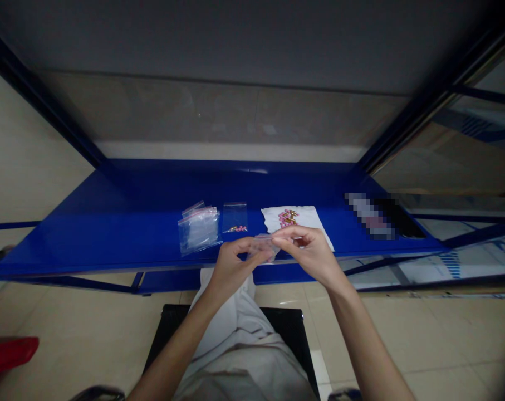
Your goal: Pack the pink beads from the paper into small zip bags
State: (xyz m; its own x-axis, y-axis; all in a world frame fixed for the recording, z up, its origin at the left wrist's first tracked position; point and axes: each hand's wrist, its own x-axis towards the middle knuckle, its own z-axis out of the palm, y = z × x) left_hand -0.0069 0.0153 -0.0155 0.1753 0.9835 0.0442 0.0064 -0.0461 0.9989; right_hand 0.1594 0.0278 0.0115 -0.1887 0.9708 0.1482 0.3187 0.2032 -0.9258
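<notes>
Between my two hands, just above the shelf's front edge, is a small clear zip bag [260, 243]. My left hand [235, 264] pinches its left and lower side. The fingers of my right hand [308, 250] close on its top right corner. Something pinkish shows near the bag's bottom, too blurred to name. Behind my right hand lies a white paper sheet [323, 227] bearing a heap of pink round pills and brown capsules [289, 217]. Left of it, another clear zip bag [234, 214] lies flat with several pills and capsules in its lower end.
A loose stack of clear zip bags [199, 229] lies at left on the blue shelf [122, 223]. A dark, partly pixelated flat object [402, 220] rests at the right end. Blue frame posts [55, 111] rise at both sides. Below, my legs are on a black seat [164, 334].
</notes>
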